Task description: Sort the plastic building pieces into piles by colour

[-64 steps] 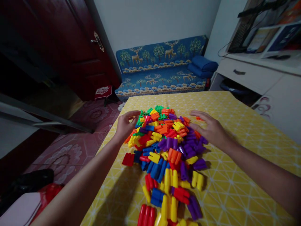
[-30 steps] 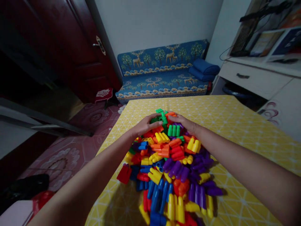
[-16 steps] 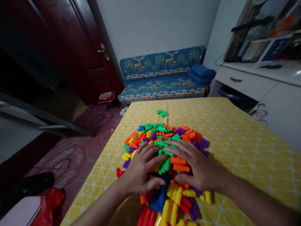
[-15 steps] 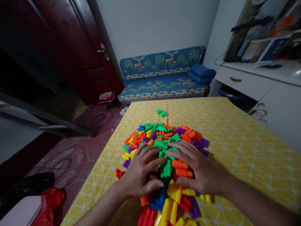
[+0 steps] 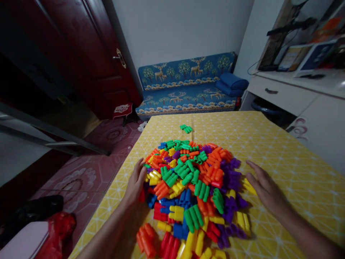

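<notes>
A wide heap of plastic building blocks in green, orange, yellow, blue, red and purple lies on the yellow tablecloth. The blocks look like joined bullet-shaped tubes. Against the heap's left edge rests my left hand, its fingers extended and its palm side toward the blocks. My right hand is at the right side with fingers apart, close to a yellow block and the purple blocks. Neither hand grips a block. A green block piece lies apart beyond the heap.
Past the table's far edge stands a blue patterned sofa with folded blue cushions. A white cabinet is on the right. To the left are a dark red door, a small red stool and a metal frame.
Both hands have left the top of the heap and moved outward, the left to its left edge, the right to its right side. The blocks beneath are now uncovered and more spread.
</notes>
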`<state>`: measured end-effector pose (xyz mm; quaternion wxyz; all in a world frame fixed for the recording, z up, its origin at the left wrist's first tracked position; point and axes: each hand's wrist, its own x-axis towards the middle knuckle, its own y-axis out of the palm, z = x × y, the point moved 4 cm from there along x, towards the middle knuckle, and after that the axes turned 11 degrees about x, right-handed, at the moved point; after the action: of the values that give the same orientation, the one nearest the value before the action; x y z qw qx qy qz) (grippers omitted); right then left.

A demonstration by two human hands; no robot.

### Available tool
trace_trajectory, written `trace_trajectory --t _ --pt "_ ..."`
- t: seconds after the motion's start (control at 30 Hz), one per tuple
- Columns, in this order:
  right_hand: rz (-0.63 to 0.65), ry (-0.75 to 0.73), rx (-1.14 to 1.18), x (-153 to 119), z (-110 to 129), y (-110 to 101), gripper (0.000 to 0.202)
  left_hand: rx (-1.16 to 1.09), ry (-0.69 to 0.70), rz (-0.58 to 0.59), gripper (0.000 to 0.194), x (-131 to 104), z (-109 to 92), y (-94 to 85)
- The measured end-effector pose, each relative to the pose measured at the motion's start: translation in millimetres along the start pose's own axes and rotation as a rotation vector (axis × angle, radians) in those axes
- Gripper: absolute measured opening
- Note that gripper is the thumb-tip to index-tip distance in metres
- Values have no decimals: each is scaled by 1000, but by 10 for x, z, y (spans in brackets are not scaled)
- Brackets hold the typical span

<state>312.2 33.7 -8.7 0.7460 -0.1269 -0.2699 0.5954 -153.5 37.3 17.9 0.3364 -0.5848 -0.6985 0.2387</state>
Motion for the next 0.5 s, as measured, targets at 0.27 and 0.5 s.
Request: trace_trajectory --t 0.27,0.5 --pt "344 155 399 945 359 632 63 -238 -37 347 81 1030 -421 335" --pt "566 228 508 1283 776 1166 79 -75 172 456 93 1404 -980 708"
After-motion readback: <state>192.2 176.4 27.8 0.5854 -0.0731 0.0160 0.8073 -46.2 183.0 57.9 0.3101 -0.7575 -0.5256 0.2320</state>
